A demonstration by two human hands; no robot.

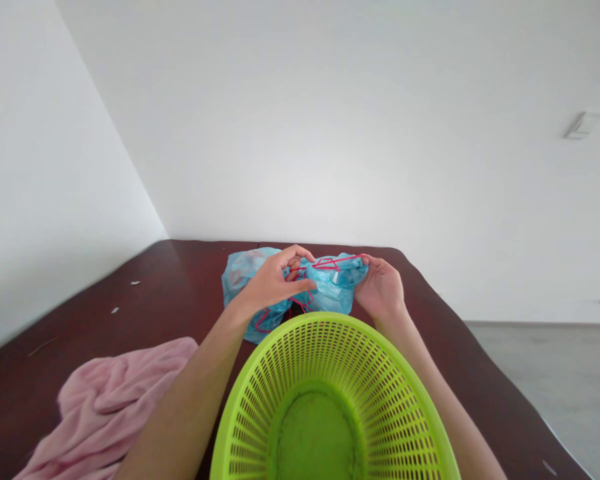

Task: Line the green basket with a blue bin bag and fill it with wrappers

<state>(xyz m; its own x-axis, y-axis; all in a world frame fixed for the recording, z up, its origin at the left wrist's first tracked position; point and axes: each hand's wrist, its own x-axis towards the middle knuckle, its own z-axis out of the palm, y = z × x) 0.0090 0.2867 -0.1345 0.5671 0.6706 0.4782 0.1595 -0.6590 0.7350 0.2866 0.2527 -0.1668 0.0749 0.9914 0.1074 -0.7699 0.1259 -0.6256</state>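
Observation:
Both hands are at a thin blue plastic drawstring bag (333,293) with red cords. My right hand (384,288) pinches its right edge, where the red drawstring (347,259) is stretched taut. On the other side, my left hand (275,277) has its thumb and index finger apart, while its other fingers curl against the red cord and bag; the exact grip is partly hidden. A second patch of blue plastic (241,267) lies behind and left of that hand; I cannot tell whether it belongs to the same bag.
A green slotted plastic basket (247,353) stands at the front, between my forearms, with nothing inside. A crumpled pink cloth (125,387) lies on the dark red tabletop (180,287) at the left. Small white scraps are farther back. White walls border the table.

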